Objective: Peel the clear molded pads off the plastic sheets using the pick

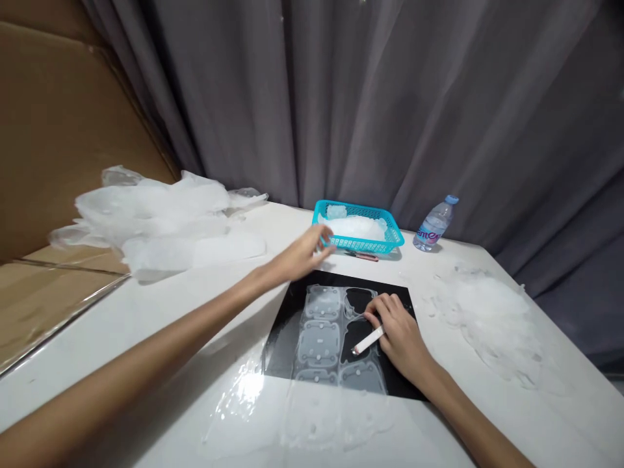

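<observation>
Right hand (397, 331): grasping a slim white tool (369, 339) that slants across the palm side, metal tip pointing near-left. Its fingertips are down at the right column of a clear moulded sheet (319, 341); cannot tell whether they also pinch the film. Sheet lies on a black board (287, 344), its near end running past the board onto the white table (560, 422). Two columns of rounded panels; the two far cells on the right show as openings with black beneath.

Left hand (305, 252): released, fingers loosely bent, just beside the near-left corner of a teal basket (361, 244). White translucent pieces (355, 226) lie in the basket; a pink-handled tool (366, 257) lies along its near side.

Surroundings: bottle (433, 224) right of basket, blue cap; heap of translucent pieces (160, 214) far left; clear scraps (497, 318) on the right.
</observation>
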Demonstrator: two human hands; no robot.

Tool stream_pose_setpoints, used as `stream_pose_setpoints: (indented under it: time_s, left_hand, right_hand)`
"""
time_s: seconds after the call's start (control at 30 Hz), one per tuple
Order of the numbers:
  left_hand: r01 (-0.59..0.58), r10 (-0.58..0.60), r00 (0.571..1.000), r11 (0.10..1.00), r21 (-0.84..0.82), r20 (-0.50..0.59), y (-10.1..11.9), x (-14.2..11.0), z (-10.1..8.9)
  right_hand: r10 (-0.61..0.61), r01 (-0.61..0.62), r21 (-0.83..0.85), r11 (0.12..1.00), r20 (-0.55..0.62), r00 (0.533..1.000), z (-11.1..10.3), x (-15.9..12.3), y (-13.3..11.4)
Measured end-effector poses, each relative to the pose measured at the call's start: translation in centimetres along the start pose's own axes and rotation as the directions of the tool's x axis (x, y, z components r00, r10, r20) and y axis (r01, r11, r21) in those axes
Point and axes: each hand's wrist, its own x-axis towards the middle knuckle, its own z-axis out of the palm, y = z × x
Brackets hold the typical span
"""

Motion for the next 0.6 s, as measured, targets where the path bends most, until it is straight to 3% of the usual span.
stream_pose_setpoints:
  time_s: [0.07, 0.1, 0.17, 0.23, 0.33, 0.43, 0.53, 0.6]
  left_hand:
    - [-0.059, 0.064, 0.983, 0.998, -0.033, 0.173, 1.1, -4.9, 0.6]
    - [-0.087, 0.09, 0.954, 0.996, -0.025, 0.287, 1.5, -6.8, 0.8]
    - [-0.099, 0.088, 0.937, 0.995, 0.015, 0.338, 2.1, -9.5, 1.1]
    - [-0.092, 0.071, 0.936, 0.995, 0.047, 0.345, 2.3, -10.5, 1.3]
    - [-0.106, 0.074, 0.945, 0.991, 0.086, 0.32, 2.2, -10.3, 1.9]
    - [-0.033, 0.004, 0.968, 0.993, 0.112, 0.251, 1.7, -9.4, 2.6]
    - [0.125, -0.12, 0.969, 0.992, -0.013, 0.215, 0.6, -7.7, 2.9]
    - [0.187, -0.139, 0.949, 0.971, -0.148, 0.282, -0.2, -6.1, 2.9]
  right_hand:
    - [-0.017, 0.016, -0.047, 0.999, -0.007, 1.0, -0.3, 0.0, 0.5]
    - [-0.022, 0.021, -0.077, 0.997, -0.01, 1.0, -0.4, 0.0, 0.7]
    - [-0.025, 0.025, -0.147, 0.989, -0.002, 1.0, -0.8, -0.1, 1.2]
    - [-0.025, 0.029, -0.211, 0.977, 0.023, 0.999, -1.3, -0.3, 1.7]
    - [-0.028, 0.047, -0.229, 0.972, 0.086, 0.996, -2.4, -0.8, 1.9]
    - [-0.041, 0.062, -0.111, 0.992, 0.182, 0.982, -3.6, -1.0, 1.6]
    - [-0.035, 0.036, -0.003, 0.999, 0.213, 0.976, -4.2, -0.9, 0.7]
    - [-0.025, 0.018, 0.036, 0.999, 0.196, 0.98, -4.1, -0.7, 0.2]
